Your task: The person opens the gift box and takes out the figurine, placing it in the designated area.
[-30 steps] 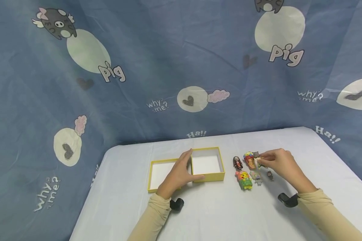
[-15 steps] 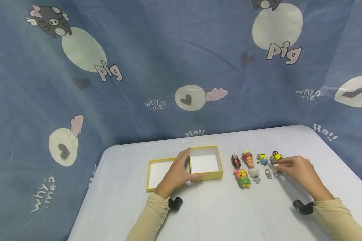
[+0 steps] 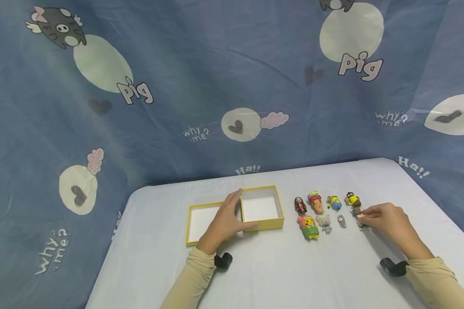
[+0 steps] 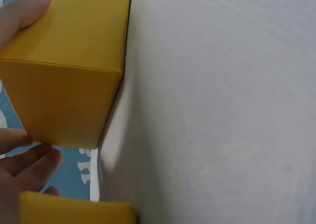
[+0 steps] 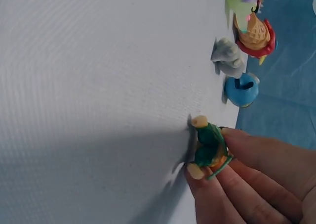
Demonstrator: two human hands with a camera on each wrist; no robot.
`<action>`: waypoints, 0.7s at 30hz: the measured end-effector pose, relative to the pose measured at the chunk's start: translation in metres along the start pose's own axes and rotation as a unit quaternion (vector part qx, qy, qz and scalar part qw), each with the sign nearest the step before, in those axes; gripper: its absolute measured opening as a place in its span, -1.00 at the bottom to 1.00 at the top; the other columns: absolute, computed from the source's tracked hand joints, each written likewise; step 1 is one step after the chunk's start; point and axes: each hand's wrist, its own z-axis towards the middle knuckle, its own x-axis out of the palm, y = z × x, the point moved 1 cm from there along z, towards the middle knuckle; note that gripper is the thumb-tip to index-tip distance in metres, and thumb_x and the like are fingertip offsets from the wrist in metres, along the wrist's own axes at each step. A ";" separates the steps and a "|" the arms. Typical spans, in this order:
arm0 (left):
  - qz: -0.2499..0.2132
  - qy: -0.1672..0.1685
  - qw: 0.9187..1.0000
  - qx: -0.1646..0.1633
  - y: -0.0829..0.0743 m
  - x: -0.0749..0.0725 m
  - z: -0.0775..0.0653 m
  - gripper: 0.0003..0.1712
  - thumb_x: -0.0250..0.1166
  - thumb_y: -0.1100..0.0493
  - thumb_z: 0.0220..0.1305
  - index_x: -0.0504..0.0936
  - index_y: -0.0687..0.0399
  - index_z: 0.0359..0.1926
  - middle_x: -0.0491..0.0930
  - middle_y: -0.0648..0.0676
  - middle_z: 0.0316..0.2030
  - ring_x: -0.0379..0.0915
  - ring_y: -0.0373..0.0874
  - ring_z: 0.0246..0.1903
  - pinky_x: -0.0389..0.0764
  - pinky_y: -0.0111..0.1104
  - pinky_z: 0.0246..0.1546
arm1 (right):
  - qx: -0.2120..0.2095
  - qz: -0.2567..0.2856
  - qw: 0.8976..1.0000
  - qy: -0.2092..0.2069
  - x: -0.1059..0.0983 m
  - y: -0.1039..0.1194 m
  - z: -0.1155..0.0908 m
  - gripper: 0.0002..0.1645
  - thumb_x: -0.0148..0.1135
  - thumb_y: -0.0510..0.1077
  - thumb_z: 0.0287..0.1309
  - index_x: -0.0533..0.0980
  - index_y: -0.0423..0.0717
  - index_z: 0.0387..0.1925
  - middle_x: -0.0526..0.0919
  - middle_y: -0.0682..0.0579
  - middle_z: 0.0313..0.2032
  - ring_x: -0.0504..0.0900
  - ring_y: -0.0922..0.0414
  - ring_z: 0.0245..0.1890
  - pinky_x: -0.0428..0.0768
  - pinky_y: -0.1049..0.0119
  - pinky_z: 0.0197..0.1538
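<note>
My left hand point(image 3: 225, 221) holds the open yellow box point(image 3: 270, 224) at its left side, thumb on the front wall and fingers near the back corner. In the left wrist view the thumb lies on one yellow wall point(image 4: 79, 31) and the fingertips touch a far edge. My right hand point(image 3: 388, 225) pinches a small toy figure point(image 5: 210, 147) with green clothing and pale feet, close over the table at the right end of the front row of toys. Just behind it is a black-and-yellow figure point(image 3: 353, 198); left of it, a small grey figure point(image 3: 341, 221).
Left of the box lies a shallow yellow-rimmed lid point(image 3: 188, 221), partly behind my left hand. Other toys stand in two rows: a dark-haired doll point(image 3: 300, 206), an ice-cream-cone figure point(image 3: 315, 202), a blue-and-yellow figure point(image 3: 335, 203), a colourful bear-like figure point(image 3: 308, 228) and a grey-green one point(image 3: 325, 223).
My right hand has moved right and toward me with the figure, from over the back row to the front row's right end. The left hand stays at the box.
</note>
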 end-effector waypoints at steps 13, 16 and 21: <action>0.004 0.001 1.000 -0.004 -0.002 -0.003 -0.001 0.44 0.64 -0.34 -0.10 0.03 -0.04 0.66 0.14 0.11 0.59 0.12 0.15 0.56 0.35 0.09 0.49 | 0.029 0.007 0.999 0.044 -0.005 0.001 0.003 -0.49 0.53 0.07 0.08 0.75 -0.30 -0.13 0.84 -0.10 -0.32 0.61 0.20 -0.42 0.49 0.29 -0.40; 0.001 0.000 1.000 -0.006 -0.001 -0.003 -0.001 0.43 0.64 -0.33 -0.10 0.04 -0.07 0.66 0.13 0.11 0.60 0.11 0.16 0.57 0.35 0.10 0.49 | 0.038 0.010 0.998 0.053 -0.005 0.000 0.004 -0.46 0.52 0.08 0.10 0.74 -0.31 -0.11 0.84 -0.14 -0.29 0.65 0.16 -0.39 0.53 0.26 -0.39; -0.001 0.004 1.000 0.000 0.000 0.000 -0.002 0.43 0.63 -0.36 -0.08 0.02 -0.08 0.66 0.12 0.14 0.60 0.11 0.17 0.57 0.36 0.10 0.49 | 0.059 0.008 0.996 0.065 -0.003 -0.002 0.005 -0.39 0.51 0.12 0.12 0.71 -0.35 -0.07 0.83 -0.19 -0.26 0.73 -0.05 -0.28 0.64 0.05 -0.29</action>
